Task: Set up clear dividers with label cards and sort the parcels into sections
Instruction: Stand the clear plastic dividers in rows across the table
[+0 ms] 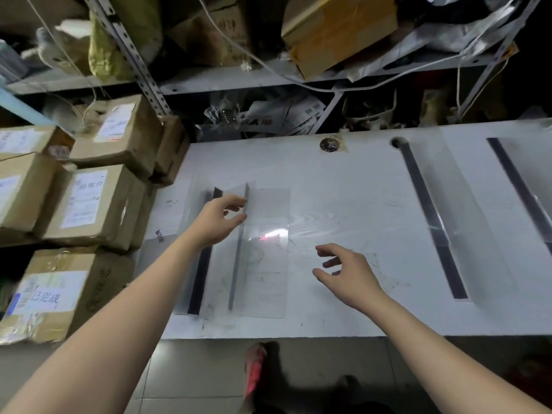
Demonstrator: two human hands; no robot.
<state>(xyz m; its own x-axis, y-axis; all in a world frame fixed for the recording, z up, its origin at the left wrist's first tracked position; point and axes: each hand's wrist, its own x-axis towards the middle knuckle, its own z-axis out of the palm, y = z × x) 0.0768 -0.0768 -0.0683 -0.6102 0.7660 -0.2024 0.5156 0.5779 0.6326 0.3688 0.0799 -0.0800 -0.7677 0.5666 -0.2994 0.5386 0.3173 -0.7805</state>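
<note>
A clear divider [263, 264] with a grey strip along its fold lies on the white table [343, 180]. My left hand [216, 221] pinches its upper left edge near the strip. Under or beside it lies another clear divider with a black strip [199, 282]. My right hand [346, 274] hovers open just right of the held divider, holding nothing. Two further clear dividers with black strips, one [433, 222] and another [522, 192], stand apart on the right half of the table. Brown cardboard parcels [86, 201] with white labels are stacked at the left.
A metal shelf rack [140, 64] behind the table holds boxes, bags and white cables. A round cable hole [330, 144] sits near the table's back edge. A large taped box [56, 294] stands at the lower left. A red-shod foot [255, 372] is on the tiled floor.
</note>
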